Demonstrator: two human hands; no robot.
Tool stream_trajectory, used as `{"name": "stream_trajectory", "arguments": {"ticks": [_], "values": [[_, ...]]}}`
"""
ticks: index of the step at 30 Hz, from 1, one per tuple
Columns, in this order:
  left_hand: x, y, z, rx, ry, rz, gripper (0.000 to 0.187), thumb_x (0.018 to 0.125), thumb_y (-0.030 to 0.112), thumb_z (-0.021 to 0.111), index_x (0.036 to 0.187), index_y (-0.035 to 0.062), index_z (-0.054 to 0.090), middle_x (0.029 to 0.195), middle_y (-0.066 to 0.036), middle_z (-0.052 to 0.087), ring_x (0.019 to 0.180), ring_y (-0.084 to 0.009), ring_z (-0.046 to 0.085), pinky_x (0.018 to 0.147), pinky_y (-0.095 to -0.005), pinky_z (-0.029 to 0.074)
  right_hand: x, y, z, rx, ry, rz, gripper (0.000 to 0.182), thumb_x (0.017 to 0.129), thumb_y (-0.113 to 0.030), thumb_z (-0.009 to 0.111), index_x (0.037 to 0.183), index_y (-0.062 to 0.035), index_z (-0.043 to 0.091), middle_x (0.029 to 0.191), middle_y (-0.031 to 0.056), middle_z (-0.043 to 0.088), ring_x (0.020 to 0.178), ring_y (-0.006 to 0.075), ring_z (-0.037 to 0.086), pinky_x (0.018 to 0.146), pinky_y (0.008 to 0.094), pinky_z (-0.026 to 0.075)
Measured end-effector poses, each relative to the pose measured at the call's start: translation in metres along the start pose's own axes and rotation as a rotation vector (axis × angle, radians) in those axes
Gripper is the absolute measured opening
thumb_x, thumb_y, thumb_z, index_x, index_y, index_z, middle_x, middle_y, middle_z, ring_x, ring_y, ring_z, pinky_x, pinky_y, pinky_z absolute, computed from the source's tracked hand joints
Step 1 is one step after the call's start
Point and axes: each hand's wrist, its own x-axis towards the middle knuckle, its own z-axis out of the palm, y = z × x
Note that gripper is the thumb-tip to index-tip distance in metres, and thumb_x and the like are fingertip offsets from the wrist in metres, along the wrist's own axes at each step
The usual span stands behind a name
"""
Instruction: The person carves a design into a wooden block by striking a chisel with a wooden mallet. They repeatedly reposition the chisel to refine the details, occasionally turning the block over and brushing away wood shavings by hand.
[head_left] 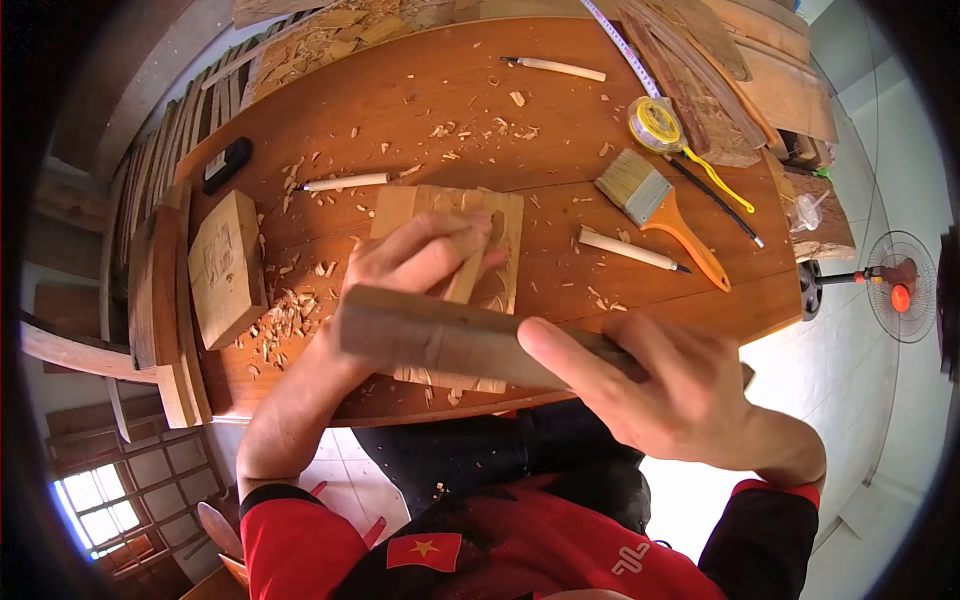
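Note:
My left hand [425, 250] is closed round a slim wooden-handled tool [465, 280], which stands tilted over a carved wooden board [508, 225]. The tool's tip is hidden by my fingers. My right hand [665, 385] grips a long, thick wooden bar [450, 338], with the thumb laid along its top. The bar crosses in front of the board and covers part of it and my left wrist. Carved relief shows on the board beside my left hand.
On the wooden table [420, 130] lie several light-handled chisels [560, 68], a brush [650, 195], a tape measure [656, 124], a black pencil [715, 200], a wood block [228, 270], a black object [227, 165] and scattered shavings [285, 320]. Stacked boards stand at left and upper right.

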Motion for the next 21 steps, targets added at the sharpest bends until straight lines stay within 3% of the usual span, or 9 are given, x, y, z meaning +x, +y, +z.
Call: {"name": "stream_trajectory", "arguments": {"ticks": [4, 5, 7, 11, 17, 18, 19, 20, 21], "values": [[-0.002, -0.004, 0.000, -0.049, -0.005, 0.036, 0.031, 0.075, 0.007, 0.088, 0.101, 0.0047, 0.071, 0.105, -0.008, 0.072, 0.095, -0.0256, 0.076, 0.071, -0.0324, 0.066, -0.016, 0.005, 0.012, -0.027, 0.090, -0.105, 0.062, 0.088, -0.020, 0.067, 0.146, -0.0384, 0.060, 0.074, -0.0038, 0.045, 0.053, 0.0049, 0.042, 0.043, 0.0207, 0.037], [-0.003, -0.003, 0.000, -0.056, -0.029, 0.050, 0.034, 0.074, 0.005, 0.089, 0.103, 0.0034, 0.070, 0.106, -0.011, 0.072, 0.098, -0.0278, 0.076, 0.074, -0.0329, 0.066, -0.016, 0.000, 0.005, 0.063, 0.052, -0.091, 0.064, 0.076, -0.020, 0.077, 0.137, -0.0403, 0.068, 0.078, 0.0010, 0.052, 0.052, 0.0082, 0.048, 0.044, 0.0234, 0.042], [0.000, -0.002, -0.004, -0.065, -0.081, 0.083, 0.042, 0.072, 0.001, 0.090, 0.107, 0.0009, 0.067, 0.107, -0.016, 0.072, 0.104, -0.0322, 0.075, 0.081, -0.0340, 0.066, -0.020, 0.003, 0.009, 0.116, 0.004, -0.126, 0.065, 0.077, -0.020, 0.076, 0.138, -0.0398, 0.067, 0.078, -0.0001, 0.052, 0.052, 0.0072, 0.048, 0.044, 0.0214, 0.040], [0.004, -0.002, -0.007, -0.054, -0.174, 0.084, 0.041, 0.072, 0.003, 0.091, 0.105, 0.0011, 0.067, 0.106, -0.016, 0.073, 0.102, -0.0323, 0.075, 0.081, -0.0357, 0.067, -0.031, 0.007, 0.015, 0.136, -0.085, -0.124, 0.065, 0.078, -0.019, 0.075, 0.139, -0.0381, 0.066, 0.076, -0.0014, 0.055, 0.052, 0.0066, 0.048, 0.044, 0.0203, 0.037], [0.007, -0.007, -0.013, 0.004, 0.014, 0.021, 0.030, 0.081, -0.001, 0.083, 0.105, -0.0013, 0.065, 0.103, -0.019, 0.074, 0.098, -0.0311, 0.076, 0.081, -0.0363, 0.065, -0.038, 0.009, 0.025, 0.205, -0.136, -0.111, 0.061, 0.081, -0.019, 0.075, 0.139, -0.0297, 0.066, 0.076, -0.0011, 0.059, 0.051, 0.0075, 0.050, 0.044, 0.0221, 0.040], [0.004, -0.012, -0.008, -0.117, 0.104, -0.064, 0.021, 0.086, 0.000, 0.080, 0.104, -0.0018, 0.070, 0.107, -0.014, 0.073, 0.097, -0.0260, 0.076, 0.076, -0.0331, 0.065, -0.038, 0.010, 0.026, 0.204, -0.151, -0.086, 0.060, 0.081, -0.019, 0.075, 0.139, -0.0279, 0.066, 0.076, -0.0011, 0.059, 0.051, 0.0077, 0.051, 0.044, 0.0225, 0.041], [0.003, -0.013, -0.008, -0.190, 0.091, -0.152, 0.023, 0.090, -0.001, 0.075, 0.111, -0.0025, 0.065, 0.107, -0.016, 0.073, 0.099, -0.0264, 0.075, 0.081, -0.0344, 0.063, -0.038, 0.011, 0.027, 0.201, -0.165, -0.062, 0.060, 0.080, -0.020, 0.076, 0.139, -0.0262, 0.066, 0.076, -0.0012, 0.059, 0.051, 0.0079, 0.051, 0.044, 0.0229, 0.042], [0.001, -0.014, -0.010, -0.263, 0.079, -0.244, 0.024, 0.095, -0.001, 0.069, 0.117, -0.0033, 0.060, 0.108, -0.018, 0.072, 0.101, -0.0268, 0.074, 0.086, -0.0357, 0.062, -0.037, 0.015, 0.026, 0.225, -0.166, -0.079, 0.059, 0.078, -0.021, 0.078, 0.136, -0.0177, 0.067, 0.077, -0.0006, 0.061, 0.053, 0.0098, 0.054, 0.044, 0.0237, 0.043], [0.000, -0.014, -0.011, -0.335, 0.069, -0.337, 0.026, 0.099, -0.001, 0.064, 0.123, -0.0040, 0.056, 0.109, -0.019, 0.072, 0.103, -0.0272, 0.073, 0.091, -0.0370, 0.060, -0.036, 0.018, 0.026, 0.234, -0.133, -0.050, 0.060, 0.079, -0.021, 0.078, 0.137, -0.0181, 0.066, 0.076, -0.0015, 0.059, 0.053, 0.0090, 0.054, 0.045, 0.0233, 0.043]]}}
